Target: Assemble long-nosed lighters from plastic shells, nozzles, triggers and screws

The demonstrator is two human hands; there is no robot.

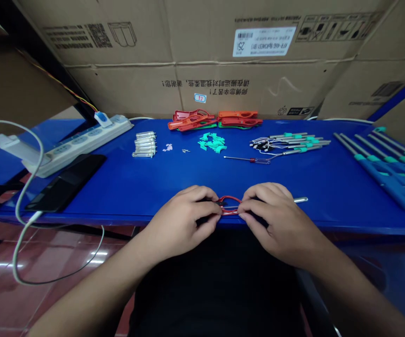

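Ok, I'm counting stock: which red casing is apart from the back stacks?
The red casing between the left hand and right hand, at the front of the table; the others lie in two stacks by the cardboard.

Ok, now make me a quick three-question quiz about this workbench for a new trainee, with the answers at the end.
1. Multiple choice: what colour is the outer frame of the part held between the left grip and the right grip?
A) Green
B) Red
C) Yellow

2. True or false: the black phone lies beside the white power strip.

3. Compare: which lies nearer the person, the clear-handled tool or the heap of teal pieces?

Key: 1. B; 2. True; 3. The clear-handled tool.
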